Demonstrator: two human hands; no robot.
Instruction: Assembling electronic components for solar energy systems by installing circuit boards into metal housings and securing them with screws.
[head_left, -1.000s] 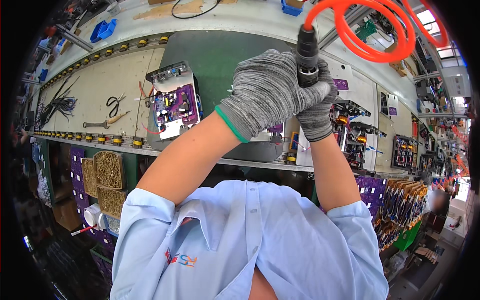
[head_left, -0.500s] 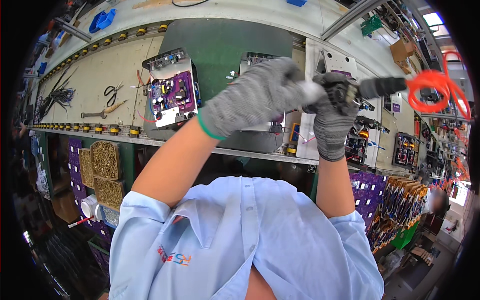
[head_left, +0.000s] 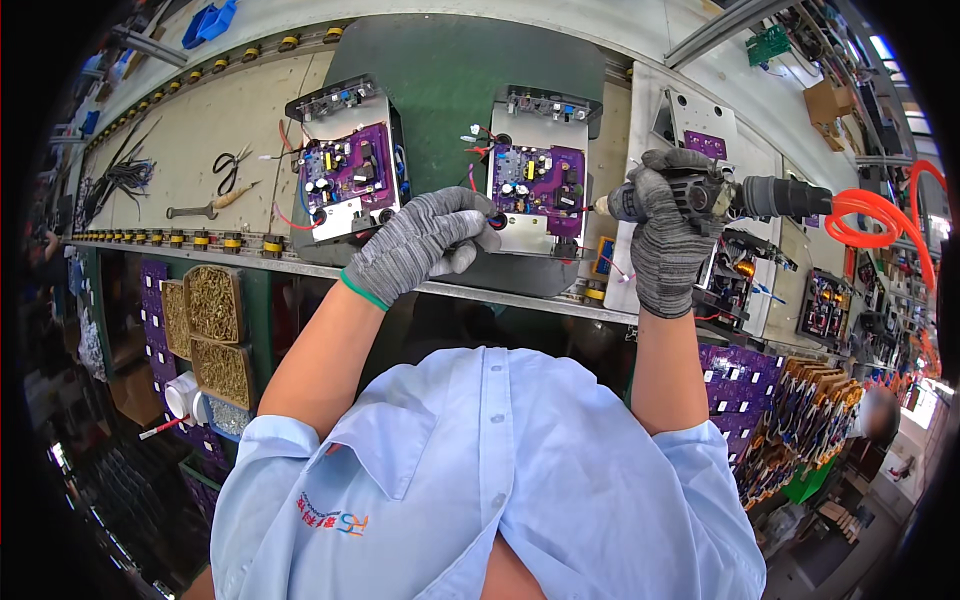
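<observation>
My right hand [head_left: 668, 240], in a grey knit glove, wraps round a black power screwdriver [head_left: 765, 197] lying level, its tip pointing left. A red coiled hose [head_left: 870, 218] trails from its rear end. The tip is close to the right edge of a metal chassis [head_left: 560, 232] with a purple circuit board [head_left: 540, 180]. By the chassis's lower left corner is my gloved left hand [head_left: 420, 240], fingers curled together; whatever they pinch is hidden. A second chassis [head_left: 345, 225] with a like purple board [head_left: 350, 165] stands left of it. Both rest on a dark green board [head_left: 445, 110].
Scissors [head_left: 231, 168], a wrench [head_left: 192, 211] and black cables [head_left: 122, 175] lie on the left of the bench. Bins of brass-coloured screws [head_left: 215, 305] stand below its edge. More open units [head_left: 825, 305] are on the right. A metal post [head_left: 720, 32] rises at the back.
My left hand has drawn away from the screwdriver, down and left to the middle chassis, which is now uncovered. The screwdriver has swung to a level pose in my right hand.
</observation>
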